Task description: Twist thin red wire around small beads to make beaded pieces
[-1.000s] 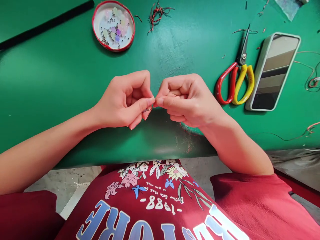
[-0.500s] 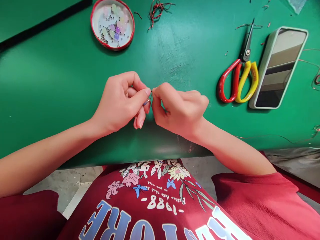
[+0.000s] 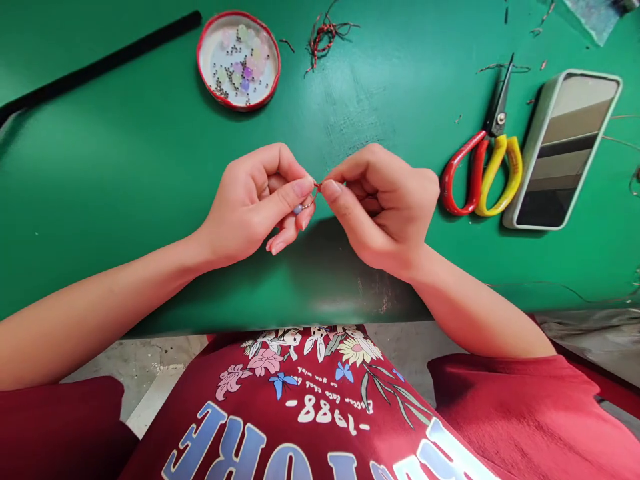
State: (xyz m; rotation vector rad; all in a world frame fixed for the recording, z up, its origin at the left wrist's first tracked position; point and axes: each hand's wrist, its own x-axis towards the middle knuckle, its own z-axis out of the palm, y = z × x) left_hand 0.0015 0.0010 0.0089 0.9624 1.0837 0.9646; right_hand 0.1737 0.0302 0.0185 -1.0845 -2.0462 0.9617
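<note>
Over the green table, my left hand (image 3: 263, 203) pinches a thin reddish-brown beaded cord (image 3: 317, 193) between thumb and forefinger. A bluish-lilac bead (image 3: 298, 209) and tiny metallic beads hang on that cord below the left fingertips. My right hand (image 3: 383, 207) is closed in a pinch on the same cord, a short way to the right of the left fingertips. Most of the cord is hidden by the fingers. Beyond the hands sits a red-rimmed lid (image 3: 201, 61) holding pastel beads (image 3: 257, 59) and many tiny metallic ones.
Scissors (image 3: 500, 133) with one red and one yellow handle lie at the right, beside a phone (image 3: 570, 150) in a pale case. A tangle of cord (image 3: 324, 40) lies at the back. A black strip (image 3: 110, 63) crosses the far left; a plastic bag (image 3: 595, 20) is at the far right.
My right hand has turned so its thumb now shows, and its fingertips have shifted slightly right. The bead shows more clearly below my left fingers. The whole view has shifted a little.
</note>
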